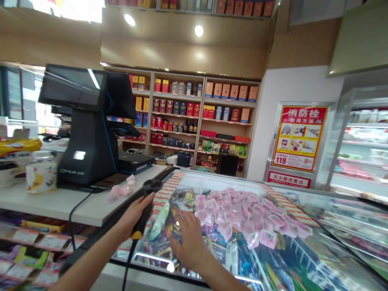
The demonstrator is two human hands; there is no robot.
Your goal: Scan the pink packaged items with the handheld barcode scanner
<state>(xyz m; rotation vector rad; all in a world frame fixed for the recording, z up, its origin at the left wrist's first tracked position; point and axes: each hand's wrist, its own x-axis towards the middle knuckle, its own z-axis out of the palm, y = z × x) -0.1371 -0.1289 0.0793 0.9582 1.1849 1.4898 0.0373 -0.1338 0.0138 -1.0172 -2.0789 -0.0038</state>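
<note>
My left hand point(136, 212) is closed around the handle of a black barcode scanner point(146, 211) with a yellow end and a cable hanging down. The scanner's head points up and away, at the left edge of the glass-topped freezer. My right hand point(188, 240) is held over the glass, fingers apart, with nothing visible in it. Just beyond it and to its right, many small pink packs point(239, 210), some with barcode labels, lie piled on the freezer lid. Colourful packaged goods point(163, 242) show through the glass beneath.
A black point-of-sale terminal point(91, 141) stands on the white counter point(85, 208) at left. A few pink pieces point(123, 189) and a jar point(41, 171) share that counter. Shelves point(202, 121) of boxes and bottles line the back, beside a red-and-yellow poster point(299, 137).
</note>
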